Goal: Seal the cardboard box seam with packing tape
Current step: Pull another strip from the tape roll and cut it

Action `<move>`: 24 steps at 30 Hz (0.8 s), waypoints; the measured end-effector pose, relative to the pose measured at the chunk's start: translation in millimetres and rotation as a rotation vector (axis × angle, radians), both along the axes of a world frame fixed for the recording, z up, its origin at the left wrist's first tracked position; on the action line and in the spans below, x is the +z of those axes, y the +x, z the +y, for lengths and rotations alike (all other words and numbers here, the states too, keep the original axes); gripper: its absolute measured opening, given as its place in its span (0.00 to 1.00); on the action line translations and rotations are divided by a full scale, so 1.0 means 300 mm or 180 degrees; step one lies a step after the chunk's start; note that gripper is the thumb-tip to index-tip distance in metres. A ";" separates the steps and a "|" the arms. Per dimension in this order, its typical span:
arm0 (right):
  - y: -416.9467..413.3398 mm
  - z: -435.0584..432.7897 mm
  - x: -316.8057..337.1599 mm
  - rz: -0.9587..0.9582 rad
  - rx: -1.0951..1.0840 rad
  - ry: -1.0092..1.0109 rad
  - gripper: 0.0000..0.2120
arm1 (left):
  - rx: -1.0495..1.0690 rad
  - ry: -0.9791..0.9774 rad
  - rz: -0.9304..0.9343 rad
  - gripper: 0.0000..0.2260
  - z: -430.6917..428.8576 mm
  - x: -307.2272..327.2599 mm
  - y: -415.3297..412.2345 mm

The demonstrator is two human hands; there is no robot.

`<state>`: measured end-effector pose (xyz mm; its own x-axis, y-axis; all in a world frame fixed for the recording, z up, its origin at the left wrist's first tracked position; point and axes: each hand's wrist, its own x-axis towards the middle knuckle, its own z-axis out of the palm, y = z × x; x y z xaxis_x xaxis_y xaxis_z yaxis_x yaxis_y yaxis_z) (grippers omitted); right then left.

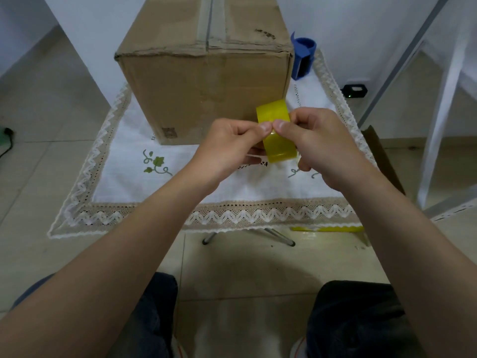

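A closed brown cardboard box (204, 86) stands on a small table covered by a white lace-edged cloth (124, 177). Its top seam (207, 24) runs away from me down the middle, under old clear tape. In front of the box I hold a roll of yellow packing tape (277, 135) with both hands. My left hand (227, 148) grips the roll from the left, thumb on its outer face. My right hand (320, 140) pinches the roll's surface with thumb and forefinger right next to the left thumb.
A blue tape dispenser (303, 58) stands behind the box's right corner. A loose yellow tape strip (327, 229) hangs at the cloth's front right edge. A brown cardboard piece (382, 156) leans at the right. A black device (355, 90) lies on the tiled floor.
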<state>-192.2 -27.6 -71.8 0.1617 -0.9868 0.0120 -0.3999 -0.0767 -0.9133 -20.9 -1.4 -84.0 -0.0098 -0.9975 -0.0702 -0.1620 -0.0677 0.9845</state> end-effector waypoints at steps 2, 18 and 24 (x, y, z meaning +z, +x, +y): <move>-0.026 -0.002 0.018 -0.0021 -0.0081 -0.0250 0.16 | -0.0078 0.0030 0.0140 0.10 -0.006 0.007 -0.030; -0.223 -0.229 -0.117 0.1343 -0.0840 -0.0851 0.10 | 0.0744 0.0428 -0.0628 0.06 -0.142 -0.061 -0.075; -0.216 -0.247 -0.194 0.1581 -0.0563 -0.0617 0.16 | 0.0091 0.0242 -0.1440 0.09 -0.107 -0.096 -0.090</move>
